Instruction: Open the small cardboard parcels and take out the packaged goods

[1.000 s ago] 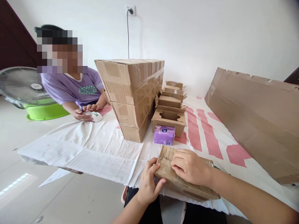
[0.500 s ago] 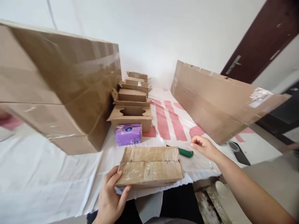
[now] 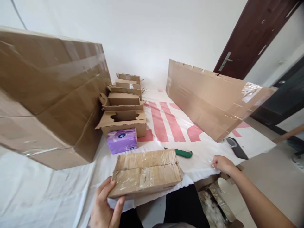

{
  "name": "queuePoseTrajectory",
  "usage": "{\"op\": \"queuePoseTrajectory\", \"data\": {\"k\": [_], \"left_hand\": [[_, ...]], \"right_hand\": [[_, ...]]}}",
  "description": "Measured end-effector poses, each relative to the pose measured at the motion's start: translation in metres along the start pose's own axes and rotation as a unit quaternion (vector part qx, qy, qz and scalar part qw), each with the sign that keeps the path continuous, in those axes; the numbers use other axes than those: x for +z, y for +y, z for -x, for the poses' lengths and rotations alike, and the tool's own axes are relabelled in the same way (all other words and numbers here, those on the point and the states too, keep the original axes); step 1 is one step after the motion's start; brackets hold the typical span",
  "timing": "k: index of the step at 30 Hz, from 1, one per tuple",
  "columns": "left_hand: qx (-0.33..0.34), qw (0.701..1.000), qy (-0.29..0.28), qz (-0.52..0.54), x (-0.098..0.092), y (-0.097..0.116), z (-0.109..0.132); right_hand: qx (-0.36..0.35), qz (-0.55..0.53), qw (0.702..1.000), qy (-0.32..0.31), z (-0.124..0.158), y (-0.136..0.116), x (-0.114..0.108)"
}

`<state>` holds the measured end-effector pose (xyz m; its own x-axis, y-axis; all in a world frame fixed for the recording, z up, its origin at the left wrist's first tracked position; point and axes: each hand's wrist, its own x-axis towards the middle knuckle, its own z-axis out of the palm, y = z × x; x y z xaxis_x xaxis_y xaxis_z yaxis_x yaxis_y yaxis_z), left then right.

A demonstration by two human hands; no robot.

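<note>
My left hand point(image 3: 106, 201) grips the left end of a small, taped cardboard box point(image 3: 146, 172) at the table's front edge, thumb below and fingers on the side. My right hand point(image 3: 223, 164) is apart from the box, over the front edge to the right. Its fingers are closed in a pinch; a faint clear scrap seems to show at the fingertips, too small to make out. Behind the box lies a knife with a green handle point(image 3: 183, 153), its blade partly hidden. A purple tissue pack point(image 3: 122, 141) stands behind the box on the left.
Several open cardboard boxes point(image 3: 124, 125) line up toward the wall. A big carton point(image 3: 54, 85) stands on the left, a cardboard panel point(image 3: 201, 95) on the right. A tape roll point(image 3: 230, 142) lies on a dark flat object point(image 3: 241, 153). Below the edge is a bin with clear plastic scraps point(image 3: 211, 205).
My right hand has moved right and down, away from the knife toward the table's front edge. My left hand keeps hold of the box, which appears slightly more tilted. The view has shifted right.
</note>
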<state>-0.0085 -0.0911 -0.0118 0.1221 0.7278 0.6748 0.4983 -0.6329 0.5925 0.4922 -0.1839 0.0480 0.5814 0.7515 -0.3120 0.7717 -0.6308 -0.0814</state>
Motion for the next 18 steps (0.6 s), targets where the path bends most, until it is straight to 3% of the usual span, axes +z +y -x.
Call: {"op": "queuePoseTrajectory", "data": {"k": [3,6,11,14,16,18], "left_hand": [[-0.029,0.999,-0.017,0.004,-0.012,0.01,-0.006],[-0.053,0.998,-0.028,0.004,-0.023,0.019,-0.017],[-0.058,0.995,-0.077,-0.037,-0.03,0.033,-0.031],[-0.034,0.995,-0.086,-0.044,-0.03,0.041,-0.033],[-0.028,0.995,-0.083,-0.046,-0.028,0.045,-0.031],[-0.036,0.996,-0.075,-0.045,-0.025,0.047,-0.029]], "right_hand": [[-0.032,-0.005,0.998,0.051,-0.002,-0.014,-0.003],[-0.15,-0.069,0.981,0.102,0.011,-0.044,-0.004],[-0.44,-0.193,0.852,0.207,0.064,-0.114,-0.014],[-0.539,-0.172,0.804,0.182,0.092,-0.15,-0.026],[-0.549,-0.136,0.814,0.131,0.104,-0.17,-0.033],[-0.524,-0.098,0.843,0.071,0.11,-0.186,-0.037]]}}
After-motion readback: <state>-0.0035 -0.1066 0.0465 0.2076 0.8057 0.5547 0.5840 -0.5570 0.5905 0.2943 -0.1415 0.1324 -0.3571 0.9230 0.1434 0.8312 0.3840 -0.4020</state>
